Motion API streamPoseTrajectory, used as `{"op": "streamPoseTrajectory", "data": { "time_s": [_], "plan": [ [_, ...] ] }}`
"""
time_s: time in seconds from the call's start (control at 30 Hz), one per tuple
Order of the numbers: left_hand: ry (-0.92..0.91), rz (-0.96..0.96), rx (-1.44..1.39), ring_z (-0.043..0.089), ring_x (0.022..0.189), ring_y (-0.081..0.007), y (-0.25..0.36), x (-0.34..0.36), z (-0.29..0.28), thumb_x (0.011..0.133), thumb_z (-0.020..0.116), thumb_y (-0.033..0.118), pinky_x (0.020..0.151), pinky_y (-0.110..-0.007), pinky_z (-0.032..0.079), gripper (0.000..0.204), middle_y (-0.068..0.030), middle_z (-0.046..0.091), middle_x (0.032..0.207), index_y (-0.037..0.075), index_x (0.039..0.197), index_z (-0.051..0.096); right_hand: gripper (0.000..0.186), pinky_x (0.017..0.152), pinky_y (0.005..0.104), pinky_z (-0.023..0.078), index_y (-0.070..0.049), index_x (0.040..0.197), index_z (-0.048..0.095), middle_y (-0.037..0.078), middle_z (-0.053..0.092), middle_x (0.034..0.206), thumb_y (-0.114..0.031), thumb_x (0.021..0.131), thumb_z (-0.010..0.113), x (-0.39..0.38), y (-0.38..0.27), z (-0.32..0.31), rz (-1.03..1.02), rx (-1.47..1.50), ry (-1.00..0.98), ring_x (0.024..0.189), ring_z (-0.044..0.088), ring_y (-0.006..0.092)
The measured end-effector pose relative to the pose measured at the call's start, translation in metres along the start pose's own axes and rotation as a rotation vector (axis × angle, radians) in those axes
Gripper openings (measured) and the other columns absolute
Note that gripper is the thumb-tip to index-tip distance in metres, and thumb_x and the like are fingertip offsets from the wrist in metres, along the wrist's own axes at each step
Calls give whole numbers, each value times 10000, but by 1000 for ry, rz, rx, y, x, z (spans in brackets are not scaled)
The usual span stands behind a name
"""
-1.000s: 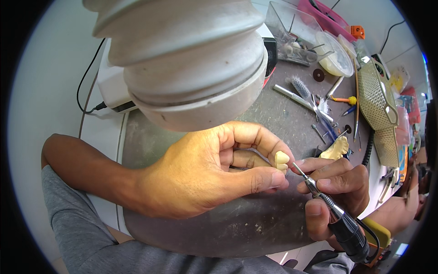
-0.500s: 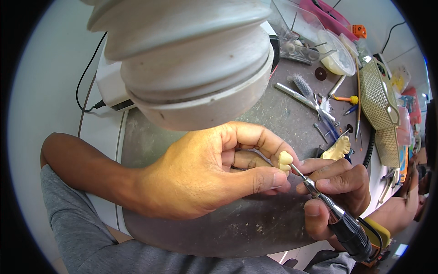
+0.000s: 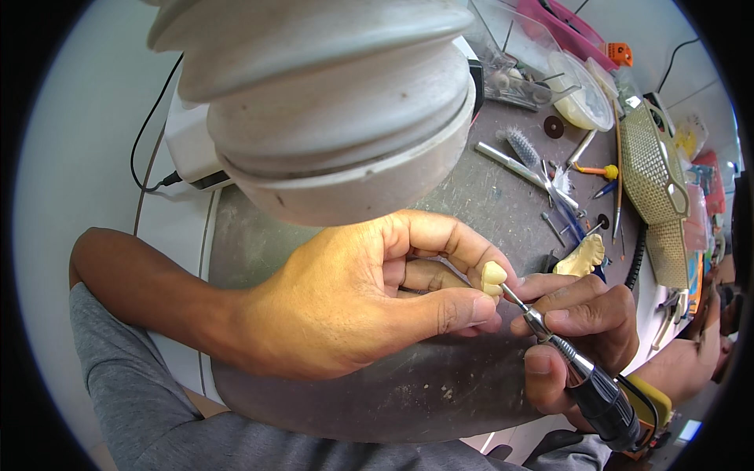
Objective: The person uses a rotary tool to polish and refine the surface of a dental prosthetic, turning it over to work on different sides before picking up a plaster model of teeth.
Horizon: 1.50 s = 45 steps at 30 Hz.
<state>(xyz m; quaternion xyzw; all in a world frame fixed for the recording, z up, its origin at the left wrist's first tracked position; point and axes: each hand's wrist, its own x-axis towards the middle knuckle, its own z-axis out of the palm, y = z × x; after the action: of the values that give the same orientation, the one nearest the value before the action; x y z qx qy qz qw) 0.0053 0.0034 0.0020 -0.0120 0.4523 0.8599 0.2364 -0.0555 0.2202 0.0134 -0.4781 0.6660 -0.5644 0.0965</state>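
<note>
Between thumb and fingertips, my left hand (image 3: pixel 338 306) pinches a small cream-coloured dental crown piece (image 3: pixel 493 275), which looks like joined teeth. My right hand (image 3: pixel 601 318) grips a black and silver rotary handpiece (image 3: pixel 581 369) like a pen, its cord trailing at the lower right. The handpiece's thin metal tip reaches up-left to the side of the crown piece; whether it touches is too fine to tell. Fingertips of both hands meet close behind the tip. Beyond my right hand lies a cream dental cast (image 3: pixel 581 256).
A ribbed white suction hose (image 3: pixel 338 102) hangs low just above my left hand. Brushes, a metal rod (image 3: pixel 514 169), a dark disc (image 3: pixel 554 127) and small tools litter the far right of the grey table (image 3: pixel 353 416). Behind them stand a clear box (image 3: pixel 518 86) and a beige basket (image 3: pixel 652 173).
The crown piece has turned or shifted very slightly in my left fingers. Both hands and the handpiece stay almost where they were.
</note>
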Motion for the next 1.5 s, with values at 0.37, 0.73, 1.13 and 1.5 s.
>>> {"op": "streamPoseTrajectory", "data": {
  "time_s": [0.37,0.73,1.13,1.5],
  "plan": [
    [-25,11,-7,627,1027,-176,0,2,1,919,551,6,924,-289,514,252,-151,630,1053,-71,1158,520,393,808,401,553,28,1037,509,176,612,876,66,720,739,-2,-4,-3,7,-18,-5,930,660,362],
    [-34,2,-8,624,1033,-176,1,2,2,922,547,5,928,-291,511,255,-150,625,1066,-71,1163,519,384,805,392,552,28,1027,515,175,612,873,71,717,738,-2,-7,-2,14,-26,12,937,658,361],
    [-26,0,-5,621,1035,-173,0,2,1,920,543,-2,937,-295,508,254,-144,613,1094,-71,1164,523,386,795,381,552,27,1026,512,171,609,875,60,719,745,-3,-6,-1,28,-22,13,928,660,352],
    [-27,4,-5,620,1035,-171,0,2,1,919,544,-4,931,-293,510,244,-141,612,1089,-71,1153,525,367,773,379,560,26,1012,514,173,615,854,48,726,743,-2,-5,-1,4,-45,20,910,667,361]
  ]
}}
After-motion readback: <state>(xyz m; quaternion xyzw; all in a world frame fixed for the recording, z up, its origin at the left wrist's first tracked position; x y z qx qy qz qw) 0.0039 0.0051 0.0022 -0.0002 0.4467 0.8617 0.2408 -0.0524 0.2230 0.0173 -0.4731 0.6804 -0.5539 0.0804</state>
